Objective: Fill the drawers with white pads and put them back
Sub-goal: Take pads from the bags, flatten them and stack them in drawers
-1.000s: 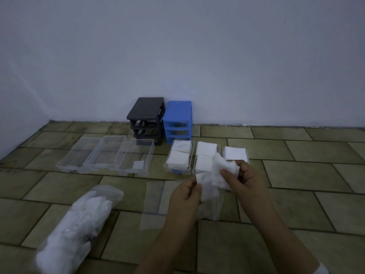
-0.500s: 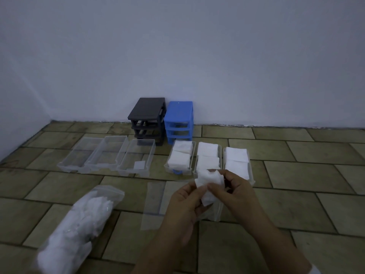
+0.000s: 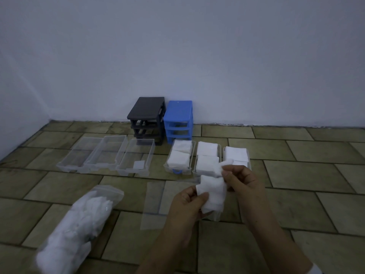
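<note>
Soft, apparently fibrous square pads point(image 3: 212, 191) between hands.

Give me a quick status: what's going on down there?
Left hand and right hand both pinching white pads. Three right drawers filled, three left drawers still near-empty. Nothing in the way.

six clear drawers point(image 3: 136, 157), two drawer frames point(image 3: 147, 117), two hands point(image 3: 245, 186), one bag point(image 3: 79, 220)

Plain pale wall point(image 3: 197, 56) at back, 2nd wall point(image 3: 11, 115) on left, meeting in a corner. Floor point(image 3: 316, 175) of olive-brown rect. tiles w/ dark grout. Dim, bluish light.
</note>
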